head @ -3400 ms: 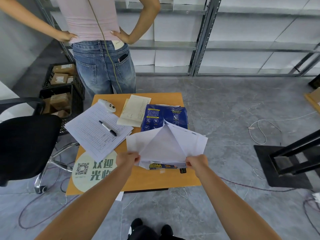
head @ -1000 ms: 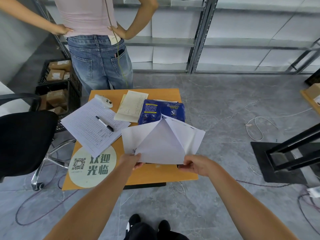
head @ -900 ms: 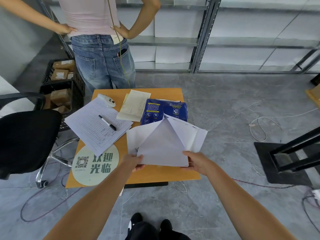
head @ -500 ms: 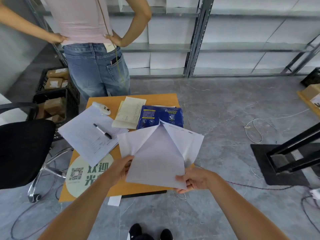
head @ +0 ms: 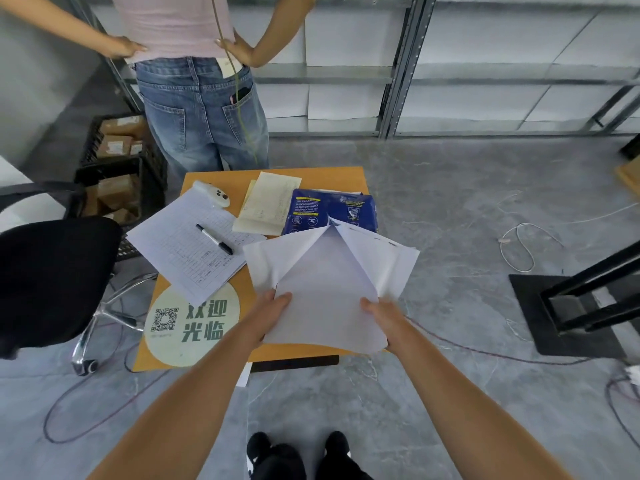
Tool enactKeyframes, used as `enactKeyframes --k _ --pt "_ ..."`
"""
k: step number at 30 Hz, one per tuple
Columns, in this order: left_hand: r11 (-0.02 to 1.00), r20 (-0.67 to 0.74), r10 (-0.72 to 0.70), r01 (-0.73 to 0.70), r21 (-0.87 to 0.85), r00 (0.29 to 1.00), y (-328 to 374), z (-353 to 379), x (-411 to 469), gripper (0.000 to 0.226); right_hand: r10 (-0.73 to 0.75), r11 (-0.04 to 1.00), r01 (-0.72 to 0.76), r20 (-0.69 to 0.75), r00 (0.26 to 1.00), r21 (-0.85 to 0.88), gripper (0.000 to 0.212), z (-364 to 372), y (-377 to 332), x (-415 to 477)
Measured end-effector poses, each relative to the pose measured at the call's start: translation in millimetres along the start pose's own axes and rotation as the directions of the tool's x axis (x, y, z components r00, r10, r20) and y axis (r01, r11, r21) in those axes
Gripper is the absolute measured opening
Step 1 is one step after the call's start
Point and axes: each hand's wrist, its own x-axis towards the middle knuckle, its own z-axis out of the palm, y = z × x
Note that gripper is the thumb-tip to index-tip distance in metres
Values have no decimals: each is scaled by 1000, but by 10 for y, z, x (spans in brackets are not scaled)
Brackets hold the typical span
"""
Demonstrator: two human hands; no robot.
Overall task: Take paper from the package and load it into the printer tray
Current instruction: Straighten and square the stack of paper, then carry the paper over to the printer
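A stack of white paper (head: pixel 329 299) is half drawn out of its blue package (head: pixel 332 211), which lies on the small orange table (head: pixel 273 174). The package's white inner flaps (head: pixel 384 261) stand open to both sides of the stack. My left hand (head: pixel 273 315) grips the stack's near left edge. On the near right edge sits my right hand (head: pixel 382 318), also gripping it. The stack's near end hangs past the table's front edge. No printer or tray is in view.
On the table lie a gridded form (head: pixel 187 247) with a black pen (head: pixel 214 239), a yellowish notepad (head: pixel 268 206), a white handheld device (head: pixel 213 197) and a round QR sign (head: pixel 192 323). A person in jeans (head: pixel 204 109) stands behind it. A black chair (head: pixel 48 278) is left, crates (head: pixel 114 161) behind, cables on the floor.
Both hands have pulled the paper stack toward me, further out of the blue package, so its near end now overhangs the table's front edge. My grips shifted along the stack's sides.
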Motion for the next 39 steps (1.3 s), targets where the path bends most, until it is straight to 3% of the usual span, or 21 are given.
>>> enactKeyframes --k 3,7,12,16,19,22,25,29,31,33,36,39 --pt "998 11 38 -39 40 999 16 -16 -237 32 -31 999 32 -10 999 19 58 -34 47 -244" --pt "991 41 80 -83 104 996 -40 -71 -616 34 -75 997 75 -13 997 -16 40 -33 102 -829" --pt "942 32 236 -237 237 971 -214 -274 -1239 31 -72 997 68 -102 992 -42 35 132 444 -1630" --pt "922 44 306 -308 236 951 -317 -531 -1817 40 -144 988 149 -122 982 36 21 341 645 -2324" --pt "921 90 339 -350 170 936 -136 -701 -2259 47 -238 956 255 -130 963 142 25 363 595 -2793" --pt "882 210 430 -458 111 878 185 -747 -2623 41 -310 918 339 -159 937 205 33 192 401 -3290" --pt "830 254 526 -555 57 812 588 -582 -2986 34 -390 861 429 -187 902 274 28 -161 126 -3919" --pt "797 356 582 -600 -67 732 943 -47 -3547 23 -401 841 487 -332 854 236 33 -756 -80 -4770" --pt "790 400 590 -605 -103 702 974 298 -3805 29 -422 836 531 -454 785 140 32 -1073 -35 -5108" --pt "781 448 595 -611 -126 668 918 667 -4083 37 -455 805 585 -529 716 100 33 -1390 162 -5433" --pt "796 568 546 -592 -123 616 718 1215 -4521 33 -427 777 615 -606 671 133 34 -1818 709 -5883" --pt "786 715 491 -607 -116 499 389 1738 -4947 37 -332 793 597 -738 587 118 28 -2063 1405 -6322"
